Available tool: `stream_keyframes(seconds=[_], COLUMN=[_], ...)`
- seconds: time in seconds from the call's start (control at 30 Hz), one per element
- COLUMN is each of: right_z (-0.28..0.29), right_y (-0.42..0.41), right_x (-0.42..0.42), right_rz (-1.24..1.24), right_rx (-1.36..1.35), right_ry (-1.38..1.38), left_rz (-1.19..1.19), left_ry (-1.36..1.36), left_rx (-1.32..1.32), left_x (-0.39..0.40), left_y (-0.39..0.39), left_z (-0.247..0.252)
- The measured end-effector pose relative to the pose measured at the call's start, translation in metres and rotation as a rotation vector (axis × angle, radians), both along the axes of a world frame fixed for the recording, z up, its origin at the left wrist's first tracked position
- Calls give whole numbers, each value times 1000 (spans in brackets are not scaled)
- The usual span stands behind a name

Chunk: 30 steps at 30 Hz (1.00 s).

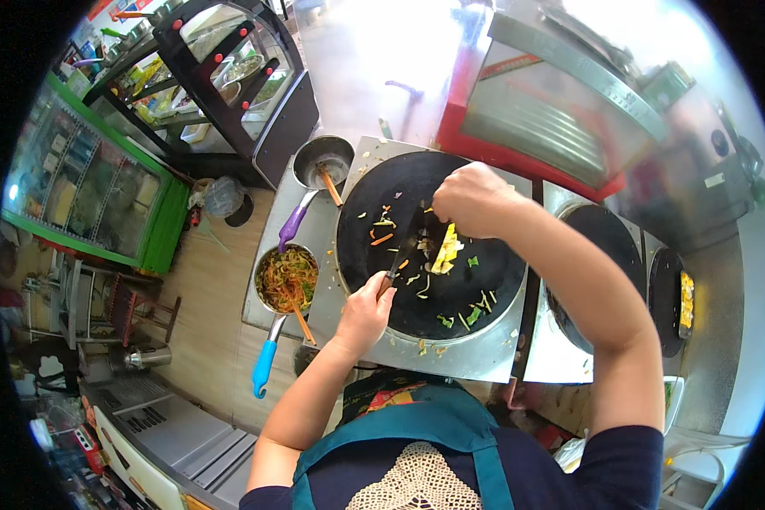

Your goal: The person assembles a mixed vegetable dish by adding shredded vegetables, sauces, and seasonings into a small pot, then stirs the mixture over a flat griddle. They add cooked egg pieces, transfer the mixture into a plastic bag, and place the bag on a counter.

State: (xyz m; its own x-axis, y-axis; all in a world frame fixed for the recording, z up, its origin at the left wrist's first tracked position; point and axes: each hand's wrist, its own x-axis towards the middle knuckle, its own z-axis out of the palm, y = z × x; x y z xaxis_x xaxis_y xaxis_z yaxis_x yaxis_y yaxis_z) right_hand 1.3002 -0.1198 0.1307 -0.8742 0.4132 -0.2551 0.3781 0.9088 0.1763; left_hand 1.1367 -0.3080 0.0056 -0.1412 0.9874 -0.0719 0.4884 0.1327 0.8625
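Observation:
A round black griddle [382, 306] lies before me, with shredded vegetables and green leaf bits scattered on its surface. My left hand [364, 317], at the griddle's near left, grips the brown handle of a spatula-like tool [391, 271]; its far end blends into the dark plate. Over the griddle's upper right, my right hand [475, 201] is curled with its fingers downward, and whatever it may hold is hidden. Just below that hand lies a strip of yellow egg-like food [446, 250]. Loose orange shreds [381, 238] are spread to the left.
Left of the griddle stand a purple-handled pan [305, 164] and a blue-handled pan [269, 285] of shredded vegetables, each with a wooden utensil. A second griddle [596, 255] is at the right. A red-framed cabinet [535, 127] and a glass display case [229, 83] stand beyond.

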Motion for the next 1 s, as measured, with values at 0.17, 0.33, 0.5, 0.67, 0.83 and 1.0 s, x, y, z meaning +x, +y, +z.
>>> stream_keyframes(seconds=[0.17,0.33,0.5,0.67,0.83,1.0], right_z=[-8,5,-5,-14,-8,-4], right_y=[4,9,6,-5,-18,-23], right_x=[26,46,58,68,72,67], right_rz=[-128,-227,-260,-255,-255,-291], right_rx=[-17,-85,-57,-78,-91,-81], right_ry=[91,142,121,181,199,108], left_rz=[106,345,556,467,466,474], left_ry=[-160,-551,-678,-702,-646,-685], left_rx=[101,54,-123,-2,88,68], left_x=[-23,-106,-129,-160,-162,-165], left_y=[-9,6,30,43,61,68], left_z=[-1,5,5,-47,-54,-50])
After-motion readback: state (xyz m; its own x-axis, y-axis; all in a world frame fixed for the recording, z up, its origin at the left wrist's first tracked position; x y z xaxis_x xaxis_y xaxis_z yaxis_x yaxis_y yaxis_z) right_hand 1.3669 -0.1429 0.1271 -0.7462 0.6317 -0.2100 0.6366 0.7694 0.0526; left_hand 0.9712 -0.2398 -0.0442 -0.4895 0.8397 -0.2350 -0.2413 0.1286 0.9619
